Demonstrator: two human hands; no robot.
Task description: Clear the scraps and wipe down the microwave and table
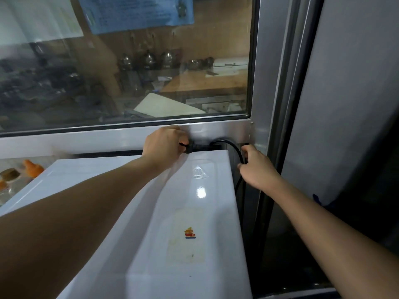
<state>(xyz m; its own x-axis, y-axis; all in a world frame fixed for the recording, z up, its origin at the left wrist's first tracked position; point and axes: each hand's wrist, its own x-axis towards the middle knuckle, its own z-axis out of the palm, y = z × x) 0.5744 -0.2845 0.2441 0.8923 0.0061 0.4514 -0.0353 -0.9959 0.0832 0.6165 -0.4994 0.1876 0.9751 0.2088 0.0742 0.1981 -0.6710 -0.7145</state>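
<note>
A white microwave point(151, 212) fills the lower middle of the head view, seen from above, with a warning triangle and a coloured sticker on its top. My left hand point(164, 145) reaches over its back edge and grips a black plug point(191, 146). The black power cord point(233, 147) arcs from the plug to the right and drops down the microwave's right side. My right hand point(257, 169) is at the back right corner with its fingers curled round that cord.
A glass window point(129, 72) with a metal frame stands right behind the microwave. A grey metal post and door point(345, 104) close in the right side. Orange and brown food scraps point(21, 171) lie on the table at the far left.
</note>
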